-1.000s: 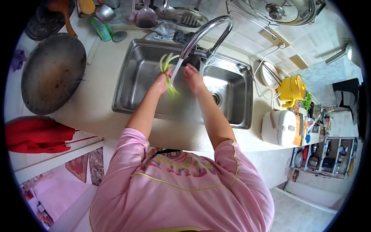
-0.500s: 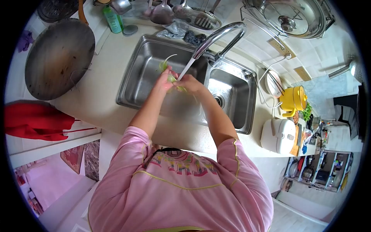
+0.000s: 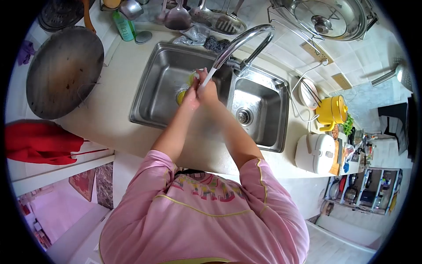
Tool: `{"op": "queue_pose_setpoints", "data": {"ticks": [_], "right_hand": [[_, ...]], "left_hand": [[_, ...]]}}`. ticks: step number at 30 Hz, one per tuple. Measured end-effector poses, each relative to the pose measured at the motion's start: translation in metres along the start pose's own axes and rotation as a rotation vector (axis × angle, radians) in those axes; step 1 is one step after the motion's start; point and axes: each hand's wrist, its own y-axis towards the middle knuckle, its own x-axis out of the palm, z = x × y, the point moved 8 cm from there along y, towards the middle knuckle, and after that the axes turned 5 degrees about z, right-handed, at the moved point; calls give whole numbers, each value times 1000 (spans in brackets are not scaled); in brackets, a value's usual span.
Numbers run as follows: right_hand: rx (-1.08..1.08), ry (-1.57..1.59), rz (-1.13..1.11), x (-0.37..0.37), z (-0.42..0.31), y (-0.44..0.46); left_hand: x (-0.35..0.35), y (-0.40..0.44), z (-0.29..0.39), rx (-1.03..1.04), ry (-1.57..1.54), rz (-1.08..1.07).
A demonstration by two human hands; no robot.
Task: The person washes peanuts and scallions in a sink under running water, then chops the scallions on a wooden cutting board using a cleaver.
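Over the large left basin of the steel sink, my two hands are close together under the running tap. Pale green vegetable leaves stick out past the fingers of my left hand; I cannot make out their exact kind. My right hand presses against the left one, its fingers bent around the same bundle, and water runs over it. A yellow-green piece shows beside my left hand, low in the basin. Most of the vegetable is hidden by my hands.
A small basin with a drain adjoins on the right. Beyond it stand a white rice cooker and a yellow pot. A large wok leans at left, near a green bottle. Ladles hang behind the sink.
My hands have come closer together, the right one turning upward and moving left over the vegetable. The long pale strip that stuck out at upper left no longer shows.
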Motion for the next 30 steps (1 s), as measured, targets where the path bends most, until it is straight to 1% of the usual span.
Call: {"op": "queue_pose_setpoints", "data": {"ticks": [2, 3, 5, 6, 8, 9, 11, 12, 13, 14, 15, 16, 17, 18, 19, 20, 21, 22, 24, 25, 28, 29, 30], "right_hand": [[-249, -8, -76, 3, -15, -5], [-377, -11, -117, 4, -21, -10], [-376, -24, -182, 4, -22, -14], [-373, -31, -212, 4, -22, -17], [-380, -136, -198, 2, -18, -23], [-385, -188, -190, 1, -16, -22], [-141, -297, -366, -5, -2, -16], [-15, -349, -449, -9, 8, -14], [-42, -242, -230, -2, 49, -8], [-158, -263, -167, -13, 29, -7], [-271, -284, -103, -25, 10, -9], [-380, -305, -39, -41, -16, -13], [-604, -389, 34, -49, -50, -22], [-621, -337, -73, -36, -46, -24], [-637, -284, -176, -21, -39, -24], [-652, -230, -276, -16, -47, -25], [-351, -224, -499, -6, -31, -21], [-391, -198, -497, -7, -29, -19], [-478, -139, -500, -3, -21, -16], [-344, -242, -652, -7, -19, -15], [-23, -79, -830, 7, 12, -14], [83, -93, -918, 10, 20, -17], [114, 111, -930, 10, 21, -20]], "left_hand": [[4, -2, 4, 14, -35, -36], [2, -3, 6, 17, 0, -18], [7, -15, 10, 15, 69, 25], [0, -15, 11, 7, 135, 94], [-15, -10, 12, -12, 270, 229], [-16, -4, 20, 66, 401, 217], [-19, 1, 34, 221, 665, 195], [-16, 0, 39, 242, 950, 179], [-4, -11, 48, 261, 1239, 158], [2, -17, 54, 277, 1530, 132], [8, -17, 58, 417, 1777, 35], [10, -20, 58, 407, 1825, -18], [13, -26, 56, 396, 1873, -74], [15, -30, 55, 385, 1920, -134], [14, -23, 45, 433, 1809, -399], [15, -28, 49, 427, 1821, -386], [16, -34, 53, 425, 1833, -372], [20, -40, 60, 424, 1846, -354], [23, -51, 68, 260, 1876, -407], [21, -55, 69, 175, 1886, -425], [23, -59, 72, 142, 1838, -466], [20, -59, 72, 90, 1835, -444], [16, -58, 71, 38, 1830, -423]]}}
